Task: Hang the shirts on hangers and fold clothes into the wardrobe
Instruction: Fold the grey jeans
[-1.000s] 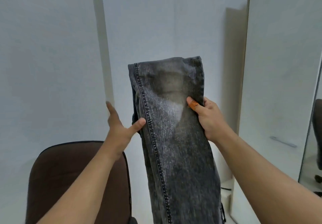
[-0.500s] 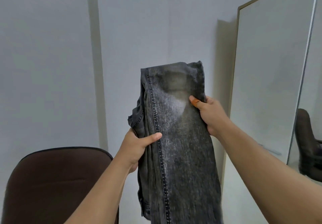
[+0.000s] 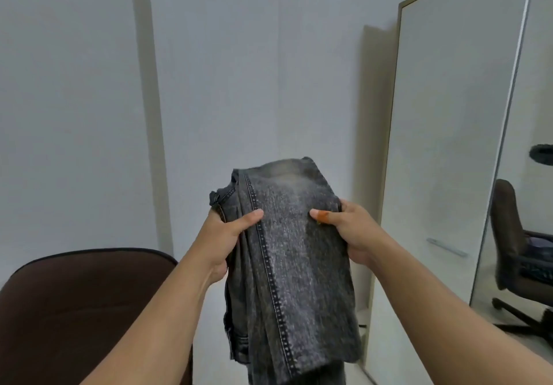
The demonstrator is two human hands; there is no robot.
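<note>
- We hold the folded dark grey washed-denim jeans (image 3: 287, 265) in the air in front of the white wall.
- Our left hand (image 3: 223, 244) grips their left edge, thumb curled over the front.
- Our right hand (image 3: 348, 235) grips their right edge, thumb with an orange plaster on top.
- Left of the jeans stands a brown upholstered chair (image 3: 83, 309); right of them a tall white wardrobe door (image 3: 443, 151) stands ajar.

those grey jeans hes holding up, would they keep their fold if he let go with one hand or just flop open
Probably flop. The jeans sag and crease below where the left hand and right hand grip them, so the cloth looks limp. The layers hang loose at the bottom, so nothing but the grip seems to keep the fold. The thick seams suggest fairly heavy denim, likely to pull downward.
</note>
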